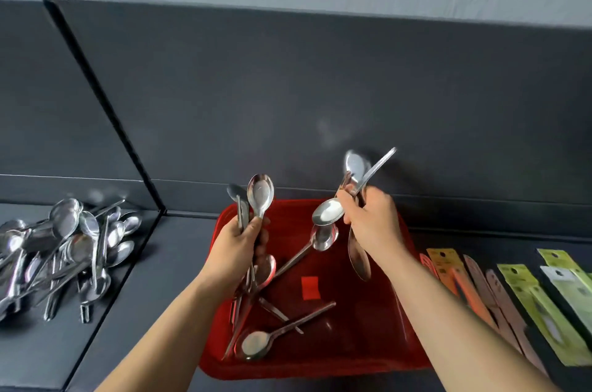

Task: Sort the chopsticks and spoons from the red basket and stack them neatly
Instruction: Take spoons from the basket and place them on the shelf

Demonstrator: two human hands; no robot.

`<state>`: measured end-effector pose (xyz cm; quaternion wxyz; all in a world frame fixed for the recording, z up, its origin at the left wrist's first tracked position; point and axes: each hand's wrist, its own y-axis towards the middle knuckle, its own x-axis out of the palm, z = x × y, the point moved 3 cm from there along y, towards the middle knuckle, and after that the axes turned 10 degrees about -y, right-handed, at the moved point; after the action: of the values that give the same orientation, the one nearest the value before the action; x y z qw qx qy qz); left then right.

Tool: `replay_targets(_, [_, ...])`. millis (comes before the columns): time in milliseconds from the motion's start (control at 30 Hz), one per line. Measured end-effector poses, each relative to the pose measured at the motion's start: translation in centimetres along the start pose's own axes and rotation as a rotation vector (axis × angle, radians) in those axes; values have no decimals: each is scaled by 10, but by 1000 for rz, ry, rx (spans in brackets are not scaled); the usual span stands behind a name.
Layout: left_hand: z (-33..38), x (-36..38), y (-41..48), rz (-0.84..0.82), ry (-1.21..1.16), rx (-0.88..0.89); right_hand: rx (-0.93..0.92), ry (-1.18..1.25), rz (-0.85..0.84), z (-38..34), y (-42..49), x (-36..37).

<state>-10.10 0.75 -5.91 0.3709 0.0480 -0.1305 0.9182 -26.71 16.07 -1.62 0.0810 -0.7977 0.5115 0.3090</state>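
The left hand is raised over the near-left part of the red basket, its fingers curled tight round the handles of two spoons. Their bowls stand upright above the thumb, the larger one facing the camera and a smaller one just behind it to the left. More handles run down below the palm towards the basket, but I cannot tell whether they are also in the grip. The right hand is over the far-right part of the basket, fingers closed round a bunch of spoons that splays from the fist: a bowl and a bare handle point up and away, one bowl sticks out to the left just beside the knuckles, and another hangs down below the wrist. Loose spoons lie crossed on the basket floor between the forearms, one near the front wall and another with its bowl just beneath the right hand. A heap of spoons lies well apart on the dark desk to the left. Flat green and orange packets lie in a row on the desk to the basket's right.
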Motion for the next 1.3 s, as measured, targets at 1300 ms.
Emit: replay_targets(1300, [27,-404,48,461,814,128,221,-129,-386,-188,-107,391])
